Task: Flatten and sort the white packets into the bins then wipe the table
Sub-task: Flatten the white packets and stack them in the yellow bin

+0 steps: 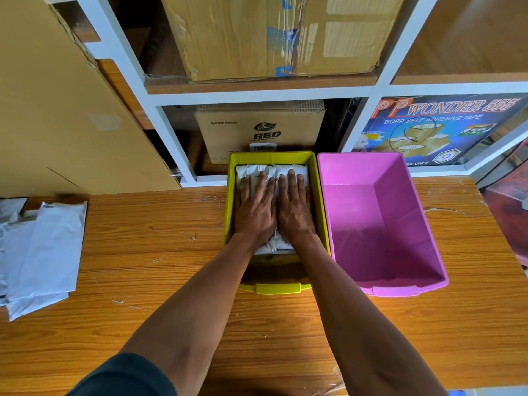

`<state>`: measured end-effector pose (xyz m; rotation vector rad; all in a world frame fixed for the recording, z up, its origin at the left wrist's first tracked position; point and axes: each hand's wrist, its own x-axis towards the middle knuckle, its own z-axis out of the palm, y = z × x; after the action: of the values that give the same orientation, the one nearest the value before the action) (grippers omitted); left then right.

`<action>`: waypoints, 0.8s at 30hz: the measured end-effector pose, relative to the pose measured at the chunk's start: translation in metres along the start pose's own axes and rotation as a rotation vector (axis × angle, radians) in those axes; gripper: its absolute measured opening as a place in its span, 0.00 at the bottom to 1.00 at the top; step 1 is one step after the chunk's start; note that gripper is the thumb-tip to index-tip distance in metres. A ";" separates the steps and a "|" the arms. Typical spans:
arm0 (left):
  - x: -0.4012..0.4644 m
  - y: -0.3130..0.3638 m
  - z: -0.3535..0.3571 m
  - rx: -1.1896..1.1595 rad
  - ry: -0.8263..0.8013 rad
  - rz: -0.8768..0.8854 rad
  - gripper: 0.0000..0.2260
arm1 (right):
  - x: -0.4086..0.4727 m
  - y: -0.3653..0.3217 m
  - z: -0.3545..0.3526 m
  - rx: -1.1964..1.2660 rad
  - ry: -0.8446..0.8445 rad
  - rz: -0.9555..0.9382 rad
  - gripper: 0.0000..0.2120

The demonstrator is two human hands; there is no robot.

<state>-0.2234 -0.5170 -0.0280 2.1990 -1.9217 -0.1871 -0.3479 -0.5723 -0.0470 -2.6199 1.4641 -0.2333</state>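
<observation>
Partway: both hands, left (255,212) and right (295,208), flat and open-fingered, gripping nothing, pressing packets (257,171) into yellow bin (273,157); pink bin (371,224) bare; more packets (45,252) at table (160,252) left edge; wiping not begun.

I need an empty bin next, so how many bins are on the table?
2. The yellow bin sits mid-table, with both hands pressing white packets inside it. The pink bin stands touching its right side and looks empty. No others show.
</observation>
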 end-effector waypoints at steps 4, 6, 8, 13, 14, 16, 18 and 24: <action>0.005 0.006 -0.016 -0.047 -0.113 -0.052 0.30 | 0.001 -0.004 -0.011 -0.010 -0.053 0.017 0.32; 0.008 0.007 -0.026 -0.082 -0.143 -0.044 0.30 | 0.001 -0.008 -0.026 0.030 -0.045 0.006 0.32; 0.006 0.007 -0.042 -0.153 -0.089 0.000 0.30 | -0.002 -0.014 -0.043 0.063 0.084 -0.032 0.31; -0.016 0.007 -0.097 -0.259 0.180 0.123 0.25 | -0.010 -0.036 -0.072 0.196 0.210 0.072 0.25; -0.022 0.002 -0.106 -0.285 0.225 0.120 0.24 | -0.012 -0.047 -0.079 0.222 0.260 0.083 0.24; -0.035 -0.014 -0.117 -0.332 0.285 0.093 0.23 | -0.017 -0.073 -0.091 0.256 0.338 0.101 0.21; -0.053 -0.038 -0.125 -0.337 0.317 0.061 0.20 | -0.024 -0.109 -0.102 0.289 0.368 0.091 0.19; -0.126 -0.147 -0.136 -0.250 0.284 -0.099 0.22 | -0.038 -0.222 -0.083 0.317 0.302 -0.031 0.12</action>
<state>-0.0680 -0.3631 0.0625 2.0321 -1.5510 -0.1155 -0.1992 -0.4276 0.0735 -2.4253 1.3334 -0.8236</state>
